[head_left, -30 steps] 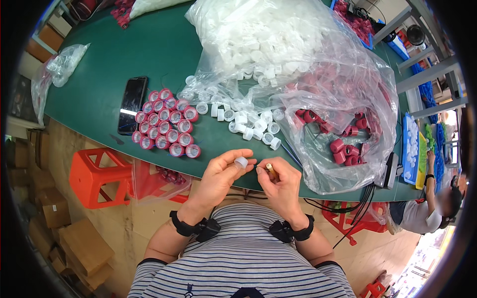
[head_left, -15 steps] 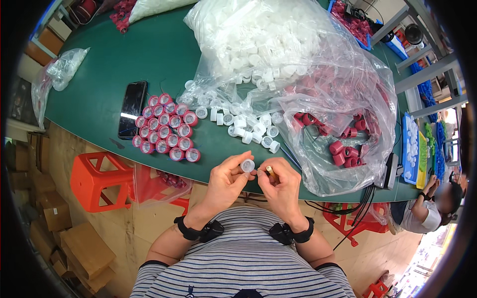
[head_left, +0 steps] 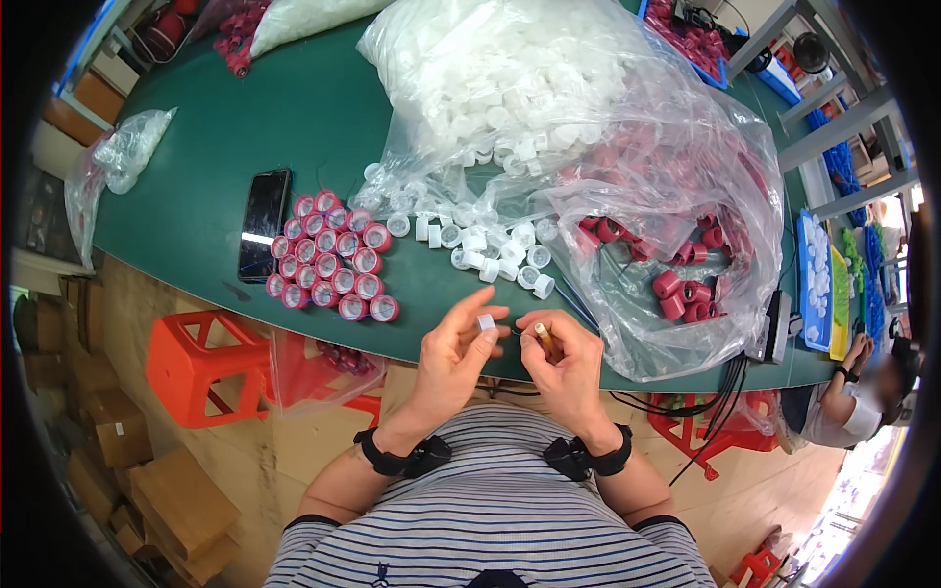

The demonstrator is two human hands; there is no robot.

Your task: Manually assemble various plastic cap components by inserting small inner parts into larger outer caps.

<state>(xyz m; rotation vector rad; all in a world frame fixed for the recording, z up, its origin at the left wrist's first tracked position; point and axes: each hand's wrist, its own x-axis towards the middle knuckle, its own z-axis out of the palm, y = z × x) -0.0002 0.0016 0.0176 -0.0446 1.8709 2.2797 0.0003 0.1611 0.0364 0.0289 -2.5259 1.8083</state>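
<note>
My left hand [head_left: 453, 351] pinches a small white plastic cap [head_left: 486, 321] between thumb and fingers, its side facing up. Close beside it, my right hand [head_left: 566, 365] is closed around a thin yellowish stick-like tool [head_left: 546, 339]; its working tip is too small to make out. Both hands are held at the table's near edge. Beyond them lies a loose group of white caps [head_left: 511, 253]. To their left, red rings with white caps inside [head_left: 326, 265] stand packed together in rows.
A large clear bag of white caps [head_left: 510, 78] fills the far middle. Right of it, another clear bag holds red rings [head_left: 683, 294]. A black phone [head_left: 263, 223] lies left on the green table [head_left: 196, 196]. Red stools [head_left: 201, 367] stand below. Another person [head_left: 851, 402] sits far right.
My left hand has turned the white cap from its round face to its side. My two hands have moved slightly apart, and the yellowish tool stays in my right hand.
</note>
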